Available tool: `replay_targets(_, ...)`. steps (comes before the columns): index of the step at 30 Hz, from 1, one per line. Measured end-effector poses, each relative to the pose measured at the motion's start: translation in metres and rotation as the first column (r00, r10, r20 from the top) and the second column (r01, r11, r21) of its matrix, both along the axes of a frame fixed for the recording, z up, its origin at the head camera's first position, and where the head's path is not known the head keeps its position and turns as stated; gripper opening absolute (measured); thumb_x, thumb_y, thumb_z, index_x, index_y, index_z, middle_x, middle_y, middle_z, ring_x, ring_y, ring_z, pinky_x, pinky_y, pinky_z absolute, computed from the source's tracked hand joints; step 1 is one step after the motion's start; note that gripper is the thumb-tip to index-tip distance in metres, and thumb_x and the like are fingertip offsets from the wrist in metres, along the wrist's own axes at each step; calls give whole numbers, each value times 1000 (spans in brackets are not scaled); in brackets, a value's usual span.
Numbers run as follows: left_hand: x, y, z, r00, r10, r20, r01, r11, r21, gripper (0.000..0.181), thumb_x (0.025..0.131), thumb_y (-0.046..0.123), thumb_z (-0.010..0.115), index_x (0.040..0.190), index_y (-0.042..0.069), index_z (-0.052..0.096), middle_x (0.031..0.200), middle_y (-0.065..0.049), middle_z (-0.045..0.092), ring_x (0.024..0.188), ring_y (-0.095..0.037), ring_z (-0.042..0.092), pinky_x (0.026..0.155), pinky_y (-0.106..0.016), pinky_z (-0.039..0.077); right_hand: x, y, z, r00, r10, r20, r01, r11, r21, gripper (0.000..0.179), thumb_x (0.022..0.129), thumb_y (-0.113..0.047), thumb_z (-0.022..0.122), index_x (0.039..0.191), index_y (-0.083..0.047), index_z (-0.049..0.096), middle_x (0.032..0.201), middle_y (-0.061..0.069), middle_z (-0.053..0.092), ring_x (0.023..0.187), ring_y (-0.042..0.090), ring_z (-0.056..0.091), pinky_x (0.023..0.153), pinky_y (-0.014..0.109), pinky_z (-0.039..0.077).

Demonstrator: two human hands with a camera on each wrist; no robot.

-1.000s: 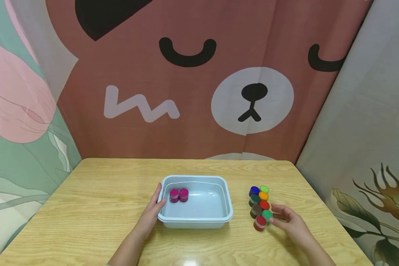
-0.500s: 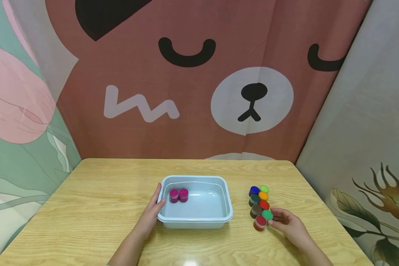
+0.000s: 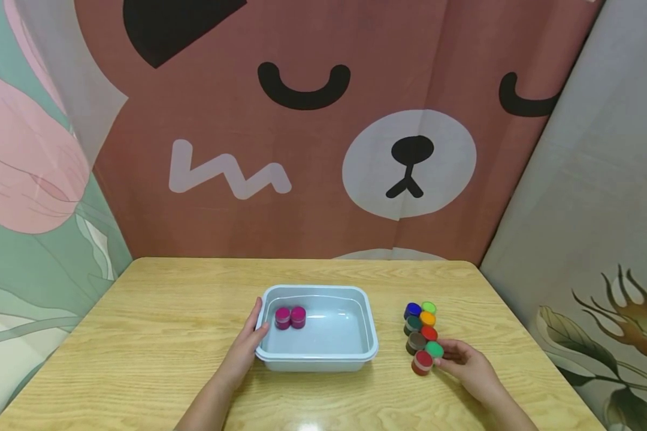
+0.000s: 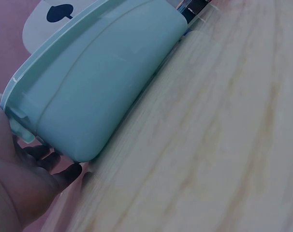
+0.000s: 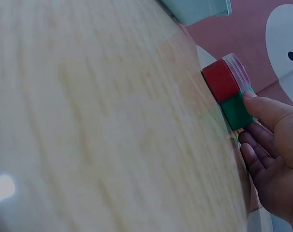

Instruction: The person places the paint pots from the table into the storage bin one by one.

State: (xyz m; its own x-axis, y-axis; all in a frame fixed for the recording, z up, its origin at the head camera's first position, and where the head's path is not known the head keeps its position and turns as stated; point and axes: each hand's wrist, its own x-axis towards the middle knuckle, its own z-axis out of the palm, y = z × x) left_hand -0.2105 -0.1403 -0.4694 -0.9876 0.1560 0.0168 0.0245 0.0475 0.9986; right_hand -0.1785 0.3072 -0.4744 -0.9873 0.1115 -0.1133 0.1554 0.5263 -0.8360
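My left hand [image 3: 242, 350] holds the left side of a pale blue plastic tub [image 3: 318, 364], thumb over the rim and fingers along the outer wall. Two magenta paint jars [image 3: 290, 318] stand side by side inside the tub, at its back left. To the right, my right hand [image 3: 470, 365] pinches a green paint jar [image 3: 434, 349] between thumb and fingers from its right side. A red paint jar [image 5: 220, 80] with a clear lid stands right against the green one, at the near end of the group.
Several more paint jars stand in two close rows beyond the green one, among them brown [image 3: 416, 342], orange [image 3: 428, 318] and blue [image 3: 412, 310]. The wooden table [image 3: 156, 335] ends at a printed bear curtain [image 3: 302, 227].
My right hand has shifted slightly toward me, its fingers lower along the green jar's right side. The left hand, the tub and the jars look unmoved.
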Motion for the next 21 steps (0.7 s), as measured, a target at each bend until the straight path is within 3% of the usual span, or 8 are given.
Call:
replay_targets(12,0,0,0,1000,5,11,-5,1000,-10,64,104,24,40,159,17,8,167,-7,-2,152,-38,-7,120,-62,-2,2,5,5,999,-33,4,33,999,12,57,87,-28,75,131,2,54,125,15,64,97,3,60,81,14,51)
replay_targets(21,0,0,0,1000,2,7,-2,1000,4,65,104,25,41,159,17,8,167,-8,-3,152,-39,-7,121,-61,-1,2,8,22,999,-52,11,53,996,-69,60,89,-30,72,135,-1,46,129,10,64,96,-7,57,84,17,53)
